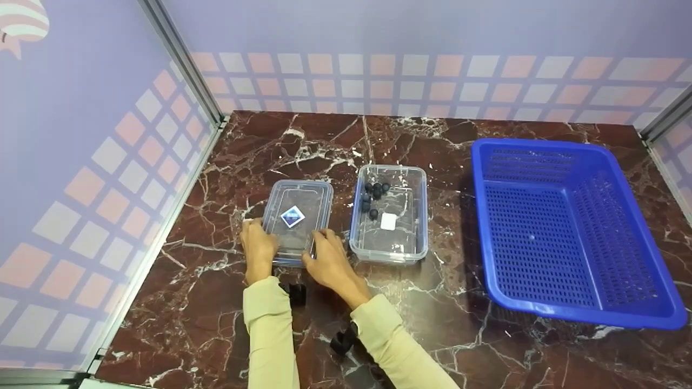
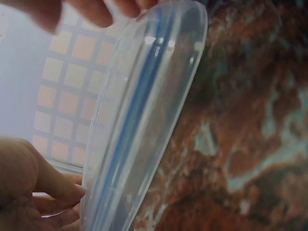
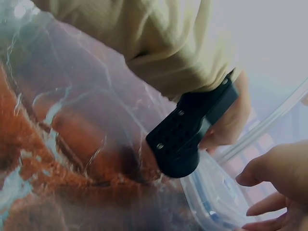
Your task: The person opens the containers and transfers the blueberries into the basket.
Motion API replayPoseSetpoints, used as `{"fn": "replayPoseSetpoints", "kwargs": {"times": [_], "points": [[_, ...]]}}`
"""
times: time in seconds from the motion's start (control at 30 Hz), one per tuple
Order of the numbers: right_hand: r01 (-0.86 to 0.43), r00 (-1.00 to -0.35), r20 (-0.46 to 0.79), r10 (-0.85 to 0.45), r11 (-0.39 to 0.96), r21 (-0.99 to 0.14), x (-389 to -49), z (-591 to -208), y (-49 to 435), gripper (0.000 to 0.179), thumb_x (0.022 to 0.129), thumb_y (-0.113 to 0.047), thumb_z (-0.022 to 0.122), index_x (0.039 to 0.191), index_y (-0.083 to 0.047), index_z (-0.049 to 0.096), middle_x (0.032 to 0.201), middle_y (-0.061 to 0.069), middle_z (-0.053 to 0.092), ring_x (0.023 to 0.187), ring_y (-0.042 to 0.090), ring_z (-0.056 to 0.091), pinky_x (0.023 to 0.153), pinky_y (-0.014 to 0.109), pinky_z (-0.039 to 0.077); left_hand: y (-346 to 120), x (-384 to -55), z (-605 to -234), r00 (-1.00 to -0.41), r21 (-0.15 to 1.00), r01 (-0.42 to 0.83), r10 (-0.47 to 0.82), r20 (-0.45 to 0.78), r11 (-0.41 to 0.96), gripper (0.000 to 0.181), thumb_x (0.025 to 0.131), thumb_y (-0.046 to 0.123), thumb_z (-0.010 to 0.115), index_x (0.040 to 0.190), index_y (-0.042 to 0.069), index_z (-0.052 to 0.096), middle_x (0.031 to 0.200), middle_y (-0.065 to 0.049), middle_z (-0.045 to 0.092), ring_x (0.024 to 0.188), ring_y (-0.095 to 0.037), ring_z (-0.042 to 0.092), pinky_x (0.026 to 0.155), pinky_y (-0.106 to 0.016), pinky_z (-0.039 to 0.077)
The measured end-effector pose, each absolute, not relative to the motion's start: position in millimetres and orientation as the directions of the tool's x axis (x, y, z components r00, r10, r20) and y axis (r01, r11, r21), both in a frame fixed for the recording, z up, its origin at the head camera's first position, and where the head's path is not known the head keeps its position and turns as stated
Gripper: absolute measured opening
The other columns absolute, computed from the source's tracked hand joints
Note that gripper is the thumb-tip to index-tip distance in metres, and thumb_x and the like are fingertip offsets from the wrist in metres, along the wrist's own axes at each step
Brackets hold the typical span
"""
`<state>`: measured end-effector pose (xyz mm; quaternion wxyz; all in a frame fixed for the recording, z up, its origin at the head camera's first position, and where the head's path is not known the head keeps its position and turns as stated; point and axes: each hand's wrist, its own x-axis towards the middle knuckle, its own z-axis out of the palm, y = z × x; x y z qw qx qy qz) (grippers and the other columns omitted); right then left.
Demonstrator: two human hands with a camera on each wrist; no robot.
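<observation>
A lidded clear plastic food container [image 1: 300, 202] with a blue rim and a blue-and-white diamond label lies on the marble-patterned table, between the two hands. My left hand [image 1: 258, 248] grips its left side near the front corner; in the left wrist view, its fingers [image 2: 91, 10] overlap the container's rounded end. On the opposite side, my right hand [image 1: 330, 259] holds the front right corner, with the thumb at the near edge. The right wrist view shows the right hand [image 3: 279, 192] beside the corner of the lid [image 3: 216, 187].
Just right of the hands stands an open clear container [image 1: 400, 251] with several dark round berries [image 1: 377, 191] and a white square inside. A large blue perforated basket [image 1: 532, 308] takes up the table's right side. Patterned panels [image 1: 346, 81] enclose the back and left.
</observation>
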<state>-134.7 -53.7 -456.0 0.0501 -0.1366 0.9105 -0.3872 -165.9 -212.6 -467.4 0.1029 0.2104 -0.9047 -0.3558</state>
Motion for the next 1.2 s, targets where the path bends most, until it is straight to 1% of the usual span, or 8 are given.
{"fn": "replayPoseSetpoints", "kwargs": {"times": [0.37, 0.47, 0.6, 0.8, 0.87, 0.97, 1.07, 1.2], "points": [[-0.352, -0.907, 0.163, -0.388, 0.486, -0.800, -137, -430, -48, 0.040, 0.088, -0.013, 0.066, 0.126, -0.004, 0.058, 0.116, 0.010, 0.063, 0.105, 0.024, 0.060, 0.090, 0.031, 0.051, -213, -166, -469, -0.892, 0.675, -0.327, -0.452, 0.011, 0.662, 0.045, 0.078, -0.002, 0.061, 0.122, -0.009, 0.058, 0.122, -0.030, 0.054, 0.117, -0.047, 0.049, 0.105, -0.050, 0.036], [-0.394, -0.892, 0.219, -0.396, 0.441, -0.807, -139, -424, -44, 0.039, 0.088, -0.012, 0.067, 0.125, -0.004, 0.059, 0.116, 0.010, 0.063, 0.105, 0.024, 0.061, 0.090, 0.029, 0.051, -211, -166, -467, -0.888, 0.673, -0.315, -0.459, 0.041, 0.670, 0.044, 0.078, -0.004, 0.058, 0.122, -0.009, 0.058, 0.121, -0.030, 0.055, 0.115, -0.049, 0.049, 0.103, -0.051, 0.037], [-0.444, -0.871, 0.298, -0.391, 0.364, -0.819, -143, -419, -38, 0.038, 0.088, -0.011, 0.067, 0.124, -0.001, 0.059, 0.115, 0.013, 0.063, 0.103, 0.026, 0.062, 0.091, 0.034, 0.052, -206, -166, -462, -0.880, 0.687, -0.279, -0.465, 0.096, 0.671, 0.041, 0.082, -0.006, 0.052, 0.122, -0.009, 0.058, 0.124, -0.030, 0.055, 0.116, -0.050, 0.048, 0.104, -0.052, 0.035], [-0.464, -0.868, 0.352, -0.352, 0.319, -0.826, -152, -412, -21, 0.039, 0.086, -0.012, 0.068, 0.122, -0.001, 0.059, 0.115, 0.014, 0.064, 0.102, 0.025, 0.062, 0.090, 0.033, 0.052, -192, -169, -445, -0.888, 0.762, -0.223, -0.450, 0.099, 0.608, 0.036, 0.089, 0.002, 0.051, 0.124, -0.004, 0.058, 0.132, -0.023, 0.052, 0.127, -0.040, 0.044, 0.111, -0.047, 0.030], [-0.441, -0.882, 0.334, -0.332, 0.335, -0.833, -155, -410, -14, 0.039, 0.086, -0.013, 0.068, 0.123, -0.002, 0.059, 0.116, 0.012, 0.064, 0.104, 0.023, 0.062, 0.091, 0.031, 0.051, -184, -169, -440, -0.897, 0.775, -0.197, -0.430, 0.105, 0.600, 0.034, 0.091, 0.005, 0.053, 0.123, -0.001, 0.060, 0.130, -0.020, 0.055, 0.125, -0.038, 0.047, 0.109, -0.046, 0.032], [-0.405, -0.902, 0.308, -0.303, 0.349, -0.845, -161, -409, -3, 0.041, 0.086, -0.014, 0.068, 0.124, -0.003, 0.059, 0.119, 0.011, 0.064, 0.106, 0.024, 0.061, 0.093, 0.032, 0.051, -169, -169, -435, -0.912, 0.799, -0.114, -0.382, 0.153, 0.591, 0.030, 0.091, 0.006, 0.056, 0.120, 0.000, 0.062, 0.123, -0.018, 0.061, 0.117, -0.035, 0.055, 0.103, -0.044, 0.041], [-0.412, -0.904, 0.328, -0.274, 0.353, -0.840, -168, -409, 9, 0.040, 0.086, -0.014, 0.069, 0.123, -0.002, 0.059, 0.118, 0.013, 0.064, 0.105, 0.025, 0.062, 0.093, 0.034, 0.051, -154, -170, -432, -0.928, 0.809, -0.020, -0.313, 0.204, 0.587, 0.027, 0.091, 0.005, 0.058, 0.117, -0.001, 0.064, 0.116, -0.018, 0.065, 0.108, -0.032, 0.062, 0.096, -0.041, 0.048], [-0.413, -0.908, 0.347, -0.234, 0.359, -0.837, -175, -411, 22, 0.040, 0.084, -0.011, 0.070, 0.121, -0.001, 0.060, 0.115, 0.015, 0.065, 0.103, 0.029, 0.062, 0.091, 0.036, 0.051, -137, -172, -430, -0.959, 0.829, 0.045, -0.209, 0.193, 0.557, 0.028, 0.091, 0.003, 0.057, 0.117, -0.004, 0.063, 0.115, -0.020, 0.065, 0.107, -0.032, 0.063, 0.095, -0.039, 0.050]]}}
